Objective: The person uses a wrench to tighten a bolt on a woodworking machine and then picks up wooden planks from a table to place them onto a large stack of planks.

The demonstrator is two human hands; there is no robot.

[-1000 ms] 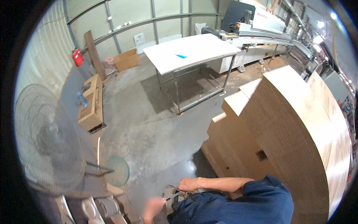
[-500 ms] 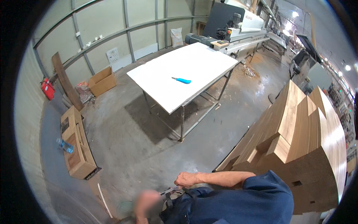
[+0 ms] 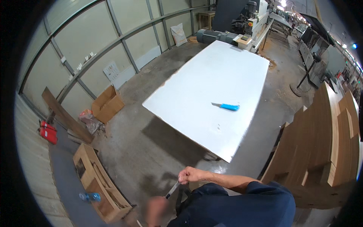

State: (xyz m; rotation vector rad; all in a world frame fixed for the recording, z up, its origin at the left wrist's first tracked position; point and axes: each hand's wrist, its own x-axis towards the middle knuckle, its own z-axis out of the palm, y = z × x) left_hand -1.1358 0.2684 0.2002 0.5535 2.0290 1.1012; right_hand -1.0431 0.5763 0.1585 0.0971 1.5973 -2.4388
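A: In the head view, where is the slim, straight, pale-grey rod with a dark band (image 3: pixel 173 189)?

B: Between the hands, at a slant above the grey concrete floor (image 3: pixel 124 151). Its upper end meets the bare right-hand grip (image 3: pixel 192 174), and its lower end runs to the bare left-hand grip (image 3: pixel 156 207).

A: How do the two grips stand?

B: The right one is closed in a narrow pinch, fingertips on the rod's upper end. A blur covers the left one, so I cannot tell whether it clasps the rod or merely meets it.

A: Heavy?

B: I would judge it light, since it is so thin. It looks stiff too: no bend shows along the bare length. The material is too small to make out. If the surface is as smooth as its shine suggests, it could turn or slip in a loose pinch.

A: Best place to take hold?

B: The upper end, or the plain stretch just below those fingertips. I'd be wary of the dark-banded end, whose tip is hidden.

A: And the bright-blue-handled tool with a thin, greyish tip (image 3: pixel 230 107)?

B: It lies flat on the broad, white, rectangular table (image 3: pixel 196 90), well apart from both hands.
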